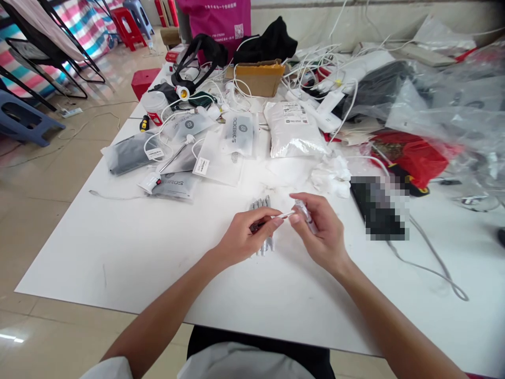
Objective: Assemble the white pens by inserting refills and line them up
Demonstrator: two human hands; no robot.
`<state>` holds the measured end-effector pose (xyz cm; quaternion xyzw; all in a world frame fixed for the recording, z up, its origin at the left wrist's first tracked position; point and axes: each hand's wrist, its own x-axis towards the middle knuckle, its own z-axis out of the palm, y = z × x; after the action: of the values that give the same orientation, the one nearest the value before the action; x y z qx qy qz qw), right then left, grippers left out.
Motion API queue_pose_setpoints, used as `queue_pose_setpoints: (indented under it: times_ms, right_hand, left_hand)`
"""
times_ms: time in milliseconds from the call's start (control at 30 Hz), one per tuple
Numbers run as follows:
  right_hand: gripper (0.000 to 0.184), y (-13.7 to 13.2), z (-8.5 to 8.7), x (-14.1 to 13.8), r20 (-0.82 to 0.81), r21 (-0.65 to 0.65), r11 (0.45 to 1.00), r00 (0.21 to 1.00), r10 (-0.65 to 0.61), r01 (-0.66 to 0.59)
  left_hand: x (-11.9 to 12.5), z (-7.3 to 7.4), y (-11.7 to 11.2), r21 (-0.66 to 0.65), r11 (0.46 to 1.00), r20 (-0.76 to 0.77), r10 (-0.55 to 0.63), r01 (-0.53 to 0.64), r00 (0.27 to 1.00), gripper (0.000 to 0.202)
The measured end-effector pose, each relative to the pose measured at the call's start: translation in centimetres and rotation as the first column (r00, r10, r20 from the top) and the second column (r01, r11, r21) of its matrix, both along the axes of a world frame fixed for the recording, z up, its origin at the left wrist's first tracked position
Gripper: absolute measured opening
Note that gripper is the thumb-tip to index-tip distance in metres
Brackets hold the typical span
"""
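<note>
My left hand [250,231] pinches a slim stick [284,215], white at the tip with a dark part back between the fingers. Across from it, my right hand [321,229] is closed around a short transparent and silver tube [305,215], which looks like a pen barrel. The stick's white tip reaches the right fingers; whether it touches the tube I cannot tell. Below and behind my left hand, several silver pen-like sticks [260,202] lie side by side on the white table [189,284], partly hidden by that hand.
Packed pouches [173,184] and a white parcel [295,129] lie beyond my hands. Further back are tangled white cables, a cardboard box [258,79] and a purple bag [221,23]. To the right are a dark phone-like slab [376,210], a grey cable [430,268] and plastic bags.
</note>
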<state>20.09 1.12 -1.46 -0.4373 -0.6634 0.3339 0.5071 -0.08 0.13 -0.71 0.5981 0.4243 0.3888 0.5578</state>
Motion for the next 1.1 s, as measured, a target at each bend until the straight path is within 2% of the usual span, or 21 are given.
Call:
queue_pose_setpoints:
  times_ms: [67, 167, 367, 567, 900, 1100]
  right_hand:
    - [0.018, -0.3, -0.02, -0.03, 0.092, 0.026, 1.0, 0.996, 0.004, -0.006]
    - [0.011, -0.26, -0.2, 0.25, 0.092, 0.057, 0.998, 0.995, -0.024, 0.019]
    - [0.012, 0.03, -0.34, 0.91, -0.02, 0.057, 0.996, 0.998, -0.065, 0.066]
    - [0.011, -0.3, 0.1, 0.43, 0.013, 0.059, 0.998, 1.0, -0.023, 0.022]
    - [0.012, -0.17, 0.02, 0.32, 0.077, 0.029, 0.998, 0.995, -0.056, 0.054]
    - [0.014, -0.39, -0.3, 0.02, 0.11, 0.003, 1.0, 0.994, 0.028, -0.029]
  left_hand:
    - [0.04, -0.05, 0.02, 0.011, 1.0, -0.012, -0.004, 0.004, 1.0, 0.037]
    - [0.04, -0.17, 0.04, 0.014, 1.0, -0.023, -0.003, 0.003, 1.0, 0.038]
    - [0.02, -0.27, 0.05, 0.03, 0.999, -0.011, 0.014, -0.014, 1.0, 0.036]
    - [0.05, -0.12, 0.02, 0.022, 1.0, -0.023, 0.015, -0.014, 1.0, 0.035]
    - [0.1, 0.13, 0.08, 0.044, 0.999, -0.05, 0.017, -0.015, 0.999, 0.037]
    - [0.17, 0.12, 0.0, 0.046, 0.999, -0.044, 0.015, -0.013, 0.999, 0.037]
